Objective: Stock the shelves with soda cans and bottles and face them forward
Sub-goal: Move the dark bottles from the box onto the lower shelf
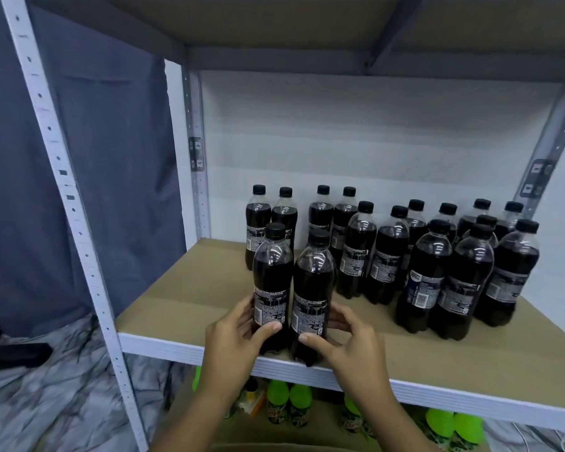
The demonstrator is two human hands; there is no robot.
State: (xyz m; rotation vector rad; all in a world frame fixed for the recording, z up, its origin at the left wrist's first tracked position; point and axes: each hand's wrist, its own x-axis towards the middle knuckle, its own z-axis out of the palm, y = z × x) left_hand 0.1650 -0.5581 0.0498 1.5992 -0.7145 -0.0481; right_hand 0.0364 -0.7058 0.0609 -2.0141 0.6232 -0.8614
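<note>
Two dark cola bottles with black caps stand side by side at the shelf's (190,349) front edge. My left hand (234,336) grips the left bottle (272,282) low on its label. My right hand (343,337) grips the right bottle (313,288) the same way. Both show the printed back of their labels toward me. Behind and to the right stand several more cola bottles (444,272) in loose rows, most with back labels forward.
White metal uprights (79,243) frame the shelf, with another board close overhead. On the lower shelf sit several green soda bottles (289,407). A grey curtain (111,158) hangs at the left over a marbled floor. The shelf's left part is bare board.
</note>
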